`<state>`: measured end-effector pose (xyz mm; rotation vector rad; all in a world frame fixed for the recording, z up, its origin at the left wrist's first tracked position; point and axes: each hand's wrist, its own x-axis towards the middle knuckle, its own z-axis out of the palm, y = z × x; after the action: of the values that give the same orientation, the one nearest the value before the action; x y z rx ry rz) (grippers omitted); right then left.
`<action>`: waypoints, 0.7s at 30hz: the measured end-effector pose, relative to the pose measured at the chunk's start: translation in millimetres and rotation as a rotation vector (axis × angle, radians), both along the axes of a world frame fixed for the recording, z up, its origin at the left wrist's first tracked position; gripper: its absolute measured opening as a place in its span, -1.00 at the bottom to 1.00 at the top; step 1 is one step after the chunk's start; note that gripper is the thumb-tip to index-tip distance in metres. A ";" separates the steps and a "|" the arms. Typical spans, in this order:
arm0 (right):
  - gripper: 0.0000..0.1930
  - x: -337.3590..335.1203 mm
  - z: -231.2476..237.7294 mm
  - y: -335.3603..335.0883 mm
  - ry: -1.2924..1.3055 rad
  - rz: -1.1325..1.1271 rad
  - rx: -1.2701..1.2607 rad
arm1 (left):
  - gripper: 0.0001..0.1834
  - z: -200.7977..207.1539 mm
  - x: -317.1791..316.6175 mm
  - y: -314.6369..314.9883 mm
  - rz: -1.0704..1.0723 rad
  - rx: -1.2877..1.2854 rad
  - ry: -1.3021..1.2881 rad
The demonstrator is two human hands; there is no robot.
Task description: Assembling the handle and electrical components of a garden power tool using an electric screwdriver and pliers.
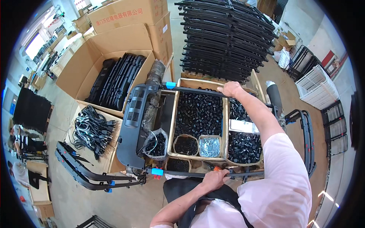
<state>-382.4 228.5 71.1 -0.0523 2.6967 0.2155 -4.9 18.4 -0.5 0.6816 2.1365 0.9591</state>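
A black frame lies across the work stand, with a vented black panel [133,117] at its left end and blue tape [157,171] on its rails. My right hand [230,89] is closed around the frame's far rail [197,91]. Closer to my body, my left hand [215,179] grips the near rail [188,174]. A small orange thing [217,168] shows just beyond the left hand; its kind is unclear. Beneath the frame, a wooden bin [225,129] holds many black plastic caps [199,110]. Silvery screws [209,146] fill a small container at its near edge.
Left of the frame lie coiled black cables [95,131] and an open carton [72,76] of black panels. Stacked black frames [228,38] rise beyond the bins. Curved black tubes hang at left [91,176] and right [304,133]. White racks [317,85] stand at far right.
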 end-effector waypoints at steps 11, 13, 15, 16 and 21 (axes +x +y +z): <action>-0.42 -6.0 -18.9 17.9 0.121 0.076 0.074 | -0.56 8.4 2.0 0.9 0.066 -0.026 -0.044; -0.38 -5.0 -24.3 20.7 0.085 0.081 0.083 | -0.58 9.1 -0.1 1.1 0.055 -0.030 -0.050; -0.36 -2.8 -28.3 25.1 0.122 0.012 -0.013 | -0.59 12.2 -1.5 1.2 0.030 -0.029 -0.040; -0.36 -1.8 -20.0 14.9 0.124 -0.027 0.002 | -0.60 12.8 -3.5 -0.9 0.011 -0.034 -0.031; -0.40 -11.8 -43.9 37.7 0.234 0.128 0.010 | -0.65 5.6 1.5 -2.4 -0.033 0.066 0.051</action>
<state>-394.2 266.2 27.2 -0.2090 2.9274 0.2894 -3.4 15.9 5.2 0.7787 2.1388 1.0090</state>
